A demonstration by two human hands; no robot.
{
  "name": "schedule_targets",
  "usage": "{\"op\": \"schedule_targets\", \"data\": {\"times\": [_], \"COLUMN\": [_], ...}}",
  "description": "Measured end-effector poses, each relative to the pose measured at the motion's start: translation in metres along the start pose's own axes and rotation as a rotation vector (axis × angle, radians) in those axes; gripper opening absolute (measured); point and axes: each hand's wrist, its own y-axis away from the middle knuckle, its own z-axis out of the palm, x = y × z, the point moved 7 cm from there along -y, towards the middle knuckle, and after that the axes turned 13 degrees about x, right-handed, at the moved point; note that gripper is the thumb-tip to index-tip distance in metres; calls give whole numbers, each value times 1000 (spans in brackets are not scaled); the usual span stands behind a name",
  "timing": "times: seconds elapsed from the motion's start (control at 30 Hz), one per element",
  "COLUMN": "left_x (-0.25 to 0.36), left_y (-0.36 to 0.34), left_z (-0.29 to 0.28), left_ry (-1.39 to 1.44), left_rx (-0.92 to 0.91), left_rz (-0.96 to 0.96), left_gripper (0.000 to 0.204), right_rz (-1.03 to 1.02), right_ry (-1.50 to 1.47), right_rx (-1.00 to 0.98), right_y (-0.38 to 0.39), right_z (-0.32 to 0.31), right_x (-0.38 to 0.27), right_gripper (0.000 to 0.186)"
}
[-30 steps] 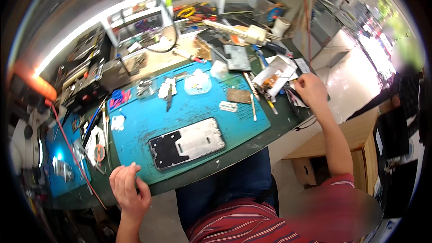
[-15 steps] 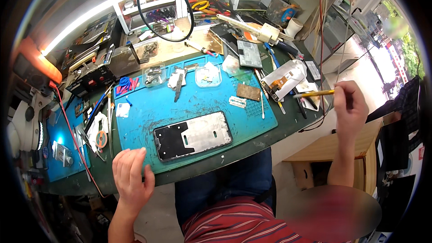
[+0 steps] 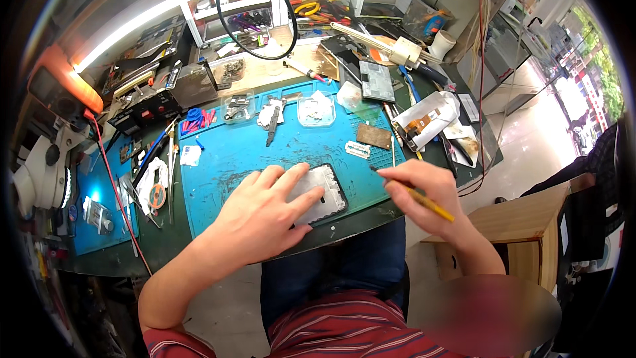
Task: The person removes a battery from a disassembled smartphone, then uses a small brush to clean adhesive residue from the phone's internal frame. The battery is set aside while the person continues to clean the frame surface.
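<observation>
A phone frame (image 3: 328,200), silvery with a black rim, lies on the blue work mat (image 3: 218,166) near the bench's front edge. My left hand (image 3: 265,209) is open with fingers spread over its left and middle part, and hides most of that part. My right hand (image 3: 421,195) is closed round a slim yellow-handled tool (image 3: 430,205), right of the frame. Its dark tip points left, over the mat's right part and apart from the frame; I cannot tell the tool's exact kind.
Behind the frame stand clear plastic boxes (image 3: 317,109) of small parts and a dark narrow strip (image 3: 272,126). A brown plate (image 3: 374,136) and a razor blade (image 3: 358,150) lie at the mat's right. An orange multimeter (image 3: 63,89) and a red cable (image 3: 109,172) are at left.
My left hand has moved right and forward onto the phone frame. My right hand has brought the yellow-handled tool left and down toward the frame. The view has shifted slightly.
</observation>
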Motion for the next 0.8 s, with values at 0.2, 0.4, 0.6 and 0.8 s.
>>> {"op": "schedule_targets", "data": {"times": [0.2, 0.4, 0.6, 0.8], "left_x": [6, 5, -2, -4], "left_y": [7, 14, 17, 15], "left_z": [-6, 0, 5, 5], "left_ry": [-174, -189, -123, -91], "left_rx": [17, 30, 49, 24], "left_rz": [-106, -120, -134, -155], "left_gripper": [59, 65, 66, 70], "right_rz": [-118, -196, -253, -275], "right_ry": [-159, -126, -48, -34], "right_rx": [83, 139, 124, 124], "right_y": [19, 20, 22, 22], "right_z": [35, 53, 56, 58], "right_x": [-13, -8, -8, -7], "right_gripper": [30, 25, 32, 35]}}
